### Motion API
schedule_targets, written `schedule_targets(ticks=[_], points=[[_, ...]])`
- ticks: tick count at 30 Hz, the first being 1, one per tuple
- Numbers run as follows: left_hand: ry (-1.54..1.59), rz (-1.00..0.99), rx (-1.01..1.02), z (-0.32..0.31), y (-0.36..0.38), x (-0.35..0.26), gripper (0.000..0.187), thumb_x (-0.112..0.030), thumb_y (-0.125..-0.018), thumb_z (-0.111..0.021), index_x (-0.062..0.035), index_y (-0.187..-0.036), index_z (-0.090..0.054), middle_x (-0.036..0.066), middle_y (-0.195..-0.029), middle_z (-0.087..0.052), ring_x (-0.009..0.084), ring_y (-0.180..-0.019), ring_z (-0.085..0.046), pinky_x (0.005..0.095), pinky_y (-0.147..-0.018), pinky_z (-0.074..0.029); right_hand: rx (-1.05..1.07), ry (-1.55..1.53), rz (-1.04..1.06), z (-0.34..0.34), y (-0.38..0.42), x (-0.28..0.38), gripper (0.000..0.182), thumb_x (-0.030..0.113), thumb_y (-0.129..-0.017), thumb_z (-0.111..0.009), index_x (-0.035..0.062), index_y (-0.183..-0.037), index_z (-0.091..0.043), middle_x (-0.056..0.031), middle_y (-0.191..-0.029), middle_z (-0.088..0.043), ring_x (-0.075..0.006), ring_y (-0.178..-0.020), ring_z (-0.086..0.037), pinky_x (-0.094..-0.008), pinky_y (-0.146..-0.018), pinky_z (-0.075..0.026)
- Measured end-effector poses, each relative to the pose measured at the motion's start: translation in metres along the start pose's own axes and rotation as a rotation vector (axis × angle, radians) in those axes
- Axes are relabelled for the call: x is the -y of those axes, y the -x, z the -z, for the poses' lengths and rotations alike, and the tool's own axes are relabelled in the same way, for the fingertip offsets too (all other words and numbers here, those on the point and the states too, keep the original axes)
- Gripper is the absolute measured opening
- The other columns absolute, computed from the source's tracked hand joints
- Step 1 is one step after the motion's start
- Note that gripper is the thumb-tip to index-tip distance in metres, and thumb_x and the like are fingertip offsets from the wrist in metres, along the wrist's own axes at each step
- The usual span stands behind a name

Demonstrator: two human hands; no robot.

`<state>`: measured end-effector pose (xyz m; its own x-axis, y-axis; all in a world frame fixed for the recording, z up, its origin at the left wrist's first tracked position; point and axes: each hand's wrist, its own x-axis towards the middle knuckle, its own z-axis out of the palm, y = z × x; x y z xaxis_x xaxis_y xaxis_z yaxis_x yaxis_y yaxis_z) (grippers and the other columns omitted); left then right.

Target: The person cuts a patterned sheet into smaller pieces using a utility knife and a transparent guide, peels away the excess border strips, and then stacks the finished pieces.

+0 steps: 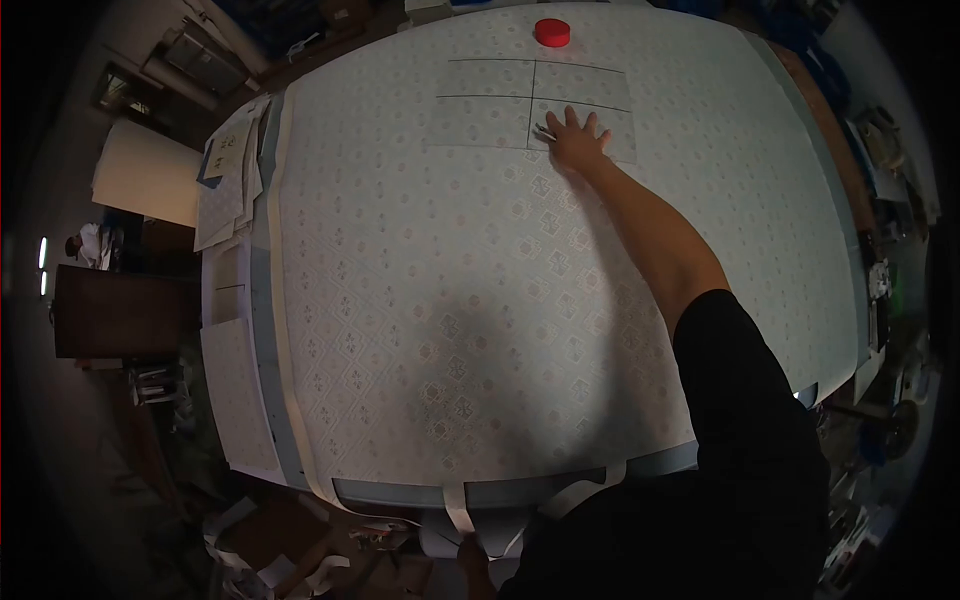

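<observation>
My right hand (pixel 578 142) lies with fingers spread on a clear sheet (pixel 480 120) marked with black lines in a grid. Beside its thumb is a small, slim metallic object (pixel 543 131). Under the sheet, pale patterned fabric (pixel 400 220) covers the big table. Low in the view, my left hand (pixel 474 556) is at the near table edge, by the lower end of a cream strip (pixel 457 508) that hangs over the edge. Shadow hides its fingers, so I cannot tell whether it grips the strip.
A red round object (pixel 552 33) stands beyond the sheet. Papers (pixel 230 170) are stacked at the table's left edge, where another cream band (pixel 280 250) runs along the fabric. A brown cabinet (pixel 125 312) is further left. Boxes and scraps (pixel 270 550) lie below the near edge.
</observation>
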<state>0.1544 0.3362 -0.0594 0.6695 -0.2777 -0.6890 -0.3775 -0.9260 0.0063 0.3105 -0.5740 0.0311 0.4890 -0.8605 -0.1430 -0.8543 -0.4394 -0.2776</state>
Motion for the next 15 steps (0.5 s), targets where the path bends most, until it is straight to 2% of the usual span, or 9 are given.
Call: schedule_targets(ticks=[1, 3, 4, 5, 6, 7, 10, 12, 15], points=[[-0.068, 0.094, 0.103, 0.000, 0.008, -0.006, 0.029, -0.022, -0.101, -0.054, -0.0135, -0.127, -0.066, 0.016, -0.119, -0.070, 0.0369, -0.106, -0.068, 0.0491, -0.087, -0.056, -0.015, 0.007, -0.004, -0.003, 0.000, -0.002, 0.067, 0.026, -0.096, -0.056, 0.0307, -0.159, -0.033, -0.0120, -0.169, -0.019, -0.0556, -0.152, -0.006, -0.0812, -0.112, -0.007], [-0.057, -0.011, 0.057, -0.009, 0.014, -0.008, 0.040, -0.017, -0.096, -0.064, -0.0136, -0.136, -0.060, 0.018, -0.124, -0.067, 0.0348, -0.109, -0.067, 0.0482, -0.088, -0.056, -0.036, -0.003, 0.061, -0.014, -0.003, -0.016, 0.064, 0.030, -0.098, -0.053, 0.0301, -0.159, -0.034, -0.0137, -0.169, -0.020, -0.0564, -0.152, -0.006, -0.0809, -0.112, -0.006], [-0.045, -0.027, 0.080, -0.016, 0.016, -0.009, 0.052, -0.014, -0.092, -0.071, -0.0137, -0.142, -0.054, 0.020, -0.121, -0.066, 0.0354, -0.109, -0.066, 0.0477, -0.087, -0.057, -0.071, 0.018, 0.082, -0.022, -0.001, -0.023, 0.061, 0.034, -0.100, -0.049, 0.0294, -0.159, -0.035, -0.0158, -0.169, -0.022, -0.0519, -0.154, -0.006, -0.0811, -0.111, -0.007], [-0.116, -0.064, 0.076, -0.030, 0.013, -0.004, 0.047, -0.010, -0.089, -0.066, -0.0021, -0.135, -0.058, 0.024, -0.113, -0.068, 0.0412, -0.102, -0.066, 0.0498, -0.085, -0.055, -0.108, 0.122, 0.185, -0.025, 0.014, -0.023, 0.058, 0.037, -0.102, -0.047, 0.0282, -0.158, -0.036, -0.0181, -0.167, -0.025, -0.0478, -0.154, -0.013, -0.0796, -0.112, -0.008], [-0.176, -0.037, 0.098, -0.032, 0.011, -0.004, 0.048, -0.022, -0.097, -0.065, -0.0085, -0.141, -0.051, 0.024, -0.117, -0.064, 0.0409, -0.107, -0.065, 0.0488, -0.085, -0.057, -0.303, -0.047, 0.241, -0.058, 0.009, -0.042, 0.057, 0.037, -0.102, -0.046, 0.0272, -0.158, -0.036, -0.0190, -0.164, -0.030, -0.0453, -0.152, -0.021, -0.0773, -0.113, -0.011], [-0.112, -0.105, -0.005, -0.031, 0.009, -0.004, 0.043, -0.021, -0.099, -0.059, -0.0065, -0.139, -0.051, 0.025, -0.114, -0.064, 0.0416, -0.102, -0.066, 0.0491, -0.082, -0.056, -0.276, 0.082, 0.345, -0.077, -0.012, -0.068, 0.056, 0.037, -0.103, -0.046, 0.0247, -0.157, -0.037, -0.0192, -0.163, -0.033, -0.0496, -0.149, -0.024, -0.0742, -0.115, -0.011], [0.071, -0.097, -0.304, -0.068, -0.020, 0.011, 0.040, -0.018, -0.098, -0.056, -0.0061, -0.136, -0.055, 0.024, -0.108, -0.065, 0.0412, -0.098, -0.066, 0.0496, -0.079, -0.056, -0.167, 0.265, 0.278, -0.048, 0.019, -0.058, 0.057, 0.040, -0.102, -0.050, 0.0278, -0.156, -0.039, -0.0171, -0.164, -0.031, -0.0555, -0.147, -0.022, -0.0786, -0.112, -0.015], [-0.006, -0.133, 0.014, -0.021, -0.025, 0.002, 0.040, -0.023, -0.097, -0.058, -0.0029, -0.132, -0.060, 0.024, -0.110, -0.067, 0.0430, -0.098, -0.066, 0.0494, -0.083, -0.055, -0.077, 0.116, 0.153, -0.040, 0.063, -0.048, 0.058, 0.043, -0.100, -0.053, 0.0330, -0.155, -0.038, -0.0135, -0.166, -0.027, -0.0609, -0.145, -0.021, -0.0834, -0.106, -0.021], [-0.134, -0.303, 0.019, -0.007, -0.055, 0.028, 0.043, -0.031, -0.097, -0.060, -0.0008, -0.128, -0.063, 0.023, -0.113, -0.069, 0.0431, -0.101, -0.068, 0.0471, -0.086, -0.056, -0.097, 0.142, 0.155, -0.054, 0.085, -0.055, 0.059, 0.045, -0.100, -0.054, 0.0377, -0.156, -0.036, -0.0106, -0.168, -0.024, -0.0615, -0.144, -0.022, -0.0860, -0.101, -0.026]])
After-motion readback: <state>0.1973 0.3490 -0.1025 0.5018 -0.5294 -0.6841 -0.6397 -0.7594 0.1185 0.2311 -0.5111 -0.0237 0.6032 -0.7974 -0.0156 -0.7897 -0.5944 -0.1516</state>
